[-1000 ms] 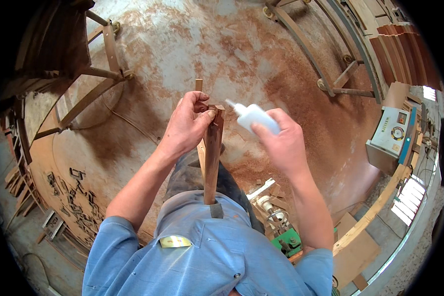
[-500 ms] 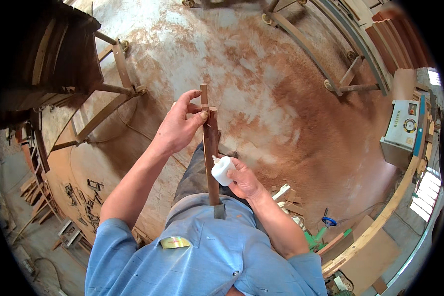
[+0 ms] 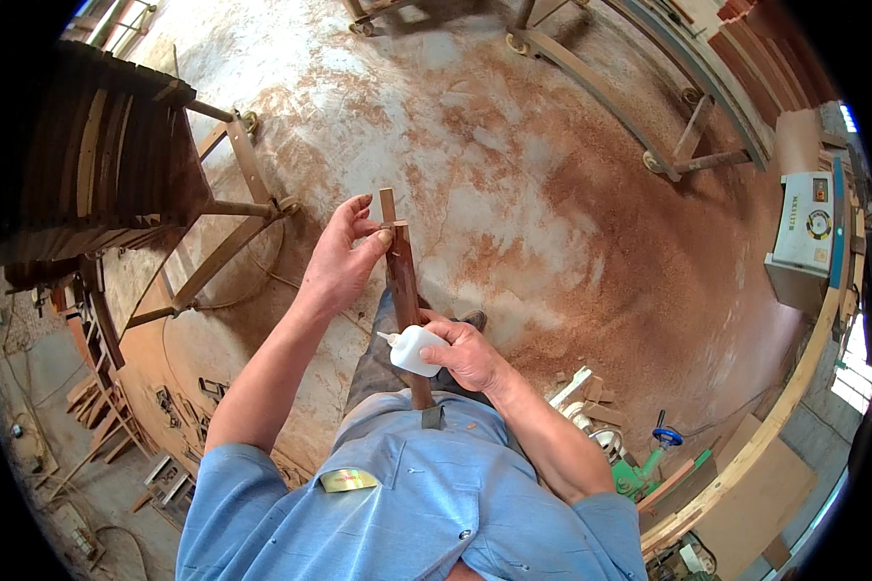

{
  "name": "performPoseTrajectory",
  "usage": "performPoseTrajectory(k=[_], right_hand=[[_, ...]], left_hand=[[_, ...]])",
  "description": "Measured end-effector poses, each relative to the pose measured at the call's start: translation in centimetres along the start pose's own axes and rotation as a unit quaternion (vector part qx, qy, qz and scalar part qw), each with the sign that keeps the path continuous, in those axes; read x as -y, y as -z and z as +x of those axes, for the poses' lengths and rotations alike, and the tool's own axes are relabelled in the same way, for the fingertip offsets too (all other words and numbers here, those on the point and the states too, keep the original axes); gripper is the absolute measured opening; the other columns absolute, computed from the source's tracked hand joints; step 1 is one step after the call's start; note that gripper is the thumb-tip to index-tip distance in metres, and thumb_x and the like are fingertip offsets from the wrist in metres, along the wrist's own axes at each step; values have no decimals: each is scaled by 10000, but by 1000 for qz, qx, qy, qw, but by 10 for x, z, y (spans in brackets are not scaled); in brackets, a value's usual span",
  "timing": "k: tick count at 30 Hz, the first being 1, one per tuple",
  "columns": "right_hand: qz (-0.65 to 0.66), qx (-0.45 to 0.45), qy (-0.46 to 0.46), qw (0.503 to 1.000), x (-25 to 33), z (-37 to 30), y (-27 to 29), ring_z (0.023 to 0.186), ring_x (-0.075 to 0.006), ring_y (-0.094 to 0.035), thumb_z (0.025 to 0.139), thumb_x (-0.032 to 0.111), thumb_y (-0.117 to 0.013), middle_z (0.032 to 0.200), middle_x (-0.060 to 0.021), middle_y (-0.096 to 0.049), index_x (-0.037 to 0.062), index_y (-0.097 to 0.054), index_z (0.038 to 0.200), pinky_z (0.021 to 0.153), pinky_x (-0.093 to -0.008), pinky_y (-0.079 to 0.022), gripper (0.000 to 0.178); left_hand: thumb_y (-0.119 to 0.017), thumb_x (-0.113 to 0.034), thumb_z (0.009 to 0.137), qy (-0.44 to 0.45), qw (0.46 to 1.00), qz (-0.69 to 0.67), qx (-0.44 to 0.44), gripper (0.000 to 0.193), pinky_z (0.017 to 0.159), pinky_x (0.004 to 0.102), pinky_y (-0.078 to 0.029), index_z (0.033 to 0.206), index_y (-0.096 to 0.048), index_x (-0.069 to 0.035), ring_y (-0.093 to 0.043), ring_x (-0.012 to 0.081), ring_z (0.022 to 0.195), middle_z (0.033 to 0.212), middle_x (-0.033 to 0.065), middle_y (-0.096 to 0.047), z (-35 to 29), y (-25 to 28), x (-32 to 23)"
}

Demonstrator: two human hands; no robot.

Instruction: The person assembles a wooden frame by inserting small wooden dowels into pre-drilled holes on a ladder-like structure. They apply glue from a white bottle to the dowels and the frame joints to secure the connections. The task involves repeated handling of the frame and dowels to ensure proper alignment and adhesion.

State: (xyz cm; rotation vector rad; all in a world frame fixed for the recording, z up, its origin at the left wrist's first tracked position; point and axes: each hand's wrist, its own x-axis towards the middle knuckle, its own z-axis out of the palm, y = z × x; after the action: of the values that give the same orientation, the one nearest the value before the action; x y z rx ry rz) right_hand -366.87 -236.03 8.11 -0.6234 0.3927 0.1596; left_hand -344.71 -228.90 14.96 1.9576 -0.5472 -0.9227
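Observation:
A long reddish-brown wooden bar (image 3: 403,274) runs from my waist out toward the floor ahead. At its far end a small, lighter wood piece (image 3: 388,205) sticks up beside it. My left hand (image 3: 343,254) pinches that end with the thumb against the wood, the index fingertip raised clear of the small piece. My right hand (image 3: 470,354) is wrapped round a small white squeeze bottle (image 3: 414,351) with a thin nozzle, held tilted over the bar's middle. The nozzle points left, apart from the wood. The right hand's lower fingers are partly hidden behind the bottle.
A wheeled rack (image 3: 234,160) loaded with dark boards stands at the left. Another wheeled frame (image 3: 591,87) is at the far right. A grey machine box (image 3: 802,228) and a green machine with a blue handwheel (image 3: 667,436) are at my right. Sawdust covers the floor (image 3: 513,232).
The bottle has shifted left over the bar and its nozzle has swung to point more to the left. My left index finger has moved off the small wood piece. The view has turned slightly.

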Motion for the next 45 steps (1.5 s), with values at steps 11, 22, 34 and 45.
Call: performPoseTrajectory(k=[11, 22, 34, 45], right_hand=[[-112, -2, -27, 993, 64, 125, -37, 1162, -207, -537, 820, 93, -704, 1312, -73, -488, -16, -689, 1095, 1012, -355, -426, 296], [-145, 13, -73, 987, 144, 268, -78, 1136, -164, -520, 828, 58, -685, 1323, -57, -466, 4, -706, 1032, 952, -347, -448, 212], [-181, 115, -81, 973, 294, 424, -68, 1235, -180, -479, 813, 83, -705, 1468, -78, -378, 25, -716, 1069, 1025, -323, -400, 263], [-188, 192, -174, 947, 403, 564, -66, 1410, -219, -291, 807, 100, -732, 1531, -172, -286, 42, -718, 1082, 1094, -369, -325, 282]], left_hand=[[-679, -242, 887, 10, 1000, 6, -15, 841, 1094, 381, -359, 1491, -179, 63, -371, 324, 1370, 1498, 281, -310, 97, 116, 8], [-678, -294, 883, 4, 995, 38, -90, 833, 1143, 410, -283, 1469, -223, 85, -307, 373, 1404, 1479, 312, -313, 191, 224, -16], [-724, -286, 850, 8, 976, -48, -210, 989, 1161, 412, -239, 1511, -72, 54, -192, 361, 1454, 1559, 272, -171, 330, 297, -65], [-788, -419, 768, 62, 937, -181, -291, 1183, 1121, 459, -321, 1522, 12, 18, -232, 397, 1431, 1576, 250, -119, 435, 366, -100]])
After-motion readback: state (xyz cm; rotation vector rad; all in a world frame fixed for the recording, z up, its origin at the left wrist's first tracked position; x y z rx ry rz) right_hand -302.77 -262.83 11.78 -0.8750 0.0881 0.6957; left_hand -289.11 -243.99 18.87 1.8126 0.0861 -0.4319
